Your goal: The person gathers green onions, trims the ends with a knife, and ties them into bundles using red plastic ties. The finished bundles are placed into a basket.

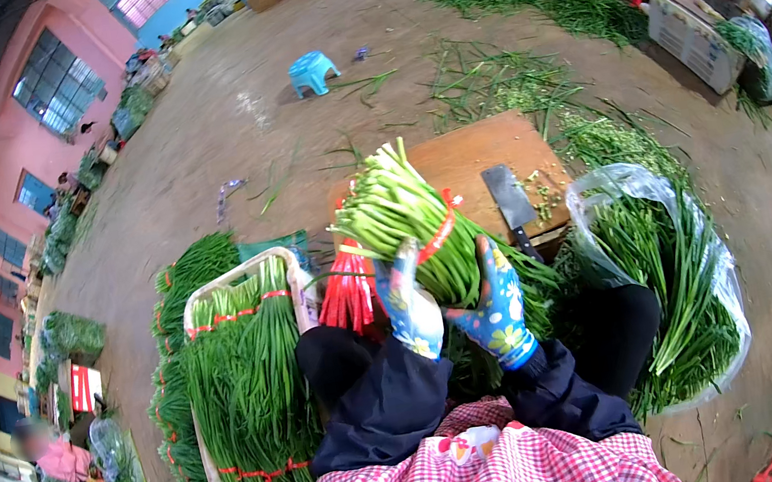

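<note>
Between my gloved hands is a thick bundle of green flower stalks, probably garlic chives, bound by a red tie. Its pale cut ends point up and away from me. My left hand grips the near left side, and my right hand holds the right side lower down. Both wear blue flowered gloves. Behind the bundle lies a wooden cutting board bearing a cleaver and small trimmed bits. Red ties hang in a bunch left of my left hand.
At left, a pale crate holds tied bundles, with more bundles stacked beside it. A clear plastic bag of loose stalks stands at right. Beyond are a blue stool and scattered greens. A person sits at far left.
</note>
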A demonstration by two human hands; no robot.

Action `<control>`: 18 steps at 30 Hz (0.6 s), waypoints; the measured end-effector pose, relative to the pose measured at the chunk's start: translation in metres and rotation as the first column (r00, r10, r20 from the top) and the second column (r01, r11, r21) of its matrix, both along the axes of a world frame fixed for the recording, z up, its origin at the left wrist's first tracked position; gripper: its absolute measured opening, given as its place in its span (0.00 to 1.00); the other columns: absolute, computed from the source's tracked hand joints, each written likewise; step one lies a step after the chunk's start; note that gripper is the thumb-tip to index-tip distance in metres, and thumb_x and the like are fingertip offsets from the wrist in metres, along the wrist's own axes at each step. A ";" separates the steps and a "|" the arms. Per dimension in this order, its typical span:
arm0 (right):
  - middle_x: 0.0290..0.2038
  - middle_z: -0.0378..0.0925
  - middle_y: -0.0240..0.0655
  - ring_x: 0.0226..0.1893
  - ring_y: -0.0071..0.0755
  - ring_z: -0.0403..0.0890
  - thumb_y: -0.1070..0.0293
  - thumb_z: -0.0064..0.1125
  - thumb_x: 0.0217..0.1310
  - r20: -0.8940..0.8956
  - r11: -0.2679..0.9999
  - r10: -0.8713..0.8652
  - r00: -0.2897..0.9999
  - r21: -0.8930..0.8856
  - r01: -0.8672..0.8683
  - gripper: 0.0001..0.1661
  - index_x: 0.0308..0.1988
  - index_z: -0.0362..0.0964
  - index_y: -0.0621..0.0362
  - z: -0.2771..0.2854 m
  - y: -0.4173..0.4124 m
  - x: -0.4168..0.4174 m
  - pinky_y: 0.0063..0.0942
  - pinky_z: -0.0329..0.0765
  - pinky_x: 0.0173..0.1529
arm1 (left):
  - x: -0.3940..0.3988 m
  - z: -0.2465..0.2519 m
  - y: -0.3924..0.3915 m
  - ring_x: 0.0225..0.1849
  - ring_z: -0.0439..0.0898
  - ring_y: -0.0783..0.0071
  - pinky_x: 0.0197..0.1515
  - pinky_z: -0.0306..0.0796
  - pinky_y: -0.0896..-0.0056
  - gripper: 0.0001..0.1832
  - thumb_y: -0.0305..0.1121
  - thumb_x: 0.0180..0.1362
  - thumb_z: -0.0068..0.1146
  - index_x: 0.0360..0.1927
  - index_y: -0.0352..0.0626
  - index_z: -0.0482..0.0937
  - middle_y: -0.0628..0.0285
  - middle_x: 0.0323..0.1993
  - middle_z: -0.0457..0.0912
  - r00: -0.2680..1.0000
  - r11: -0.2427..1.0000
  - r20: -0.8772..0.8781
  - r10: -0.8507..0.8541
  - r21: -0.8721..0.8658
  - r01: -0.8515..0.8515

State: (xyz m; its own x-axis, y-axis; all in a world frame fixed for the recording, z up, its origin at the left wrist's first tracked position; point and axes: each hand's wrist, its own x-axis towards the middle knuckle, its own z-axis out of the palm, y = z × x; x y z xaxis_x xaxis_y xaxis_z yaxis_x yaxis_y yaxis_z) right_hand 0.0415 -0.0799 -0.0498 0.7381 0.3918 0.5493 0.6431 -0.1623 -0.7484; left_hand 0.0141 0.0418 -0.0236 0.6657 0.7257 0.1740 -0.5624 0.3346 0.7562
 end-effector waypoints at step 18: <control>0.33 0.73 0.25 0.35 0.25 0.74 0.69 0.63 0.40 -0.542 0.493 0.802 0.250 0.838 0.234 0.23 0.42 0.69 0.59 -0.115 -0.082 0.008 0.27 0.71 0.45 | 0.046 0.017 0.008 0.63 0.61 0.70 0.63 0.55 0.69 0.39 0.44 0.57 0.54 0.67 0.37 0.51 0.58 0.63 0.62 0.446 0.467 -0.543 -0.711 0.110 0.877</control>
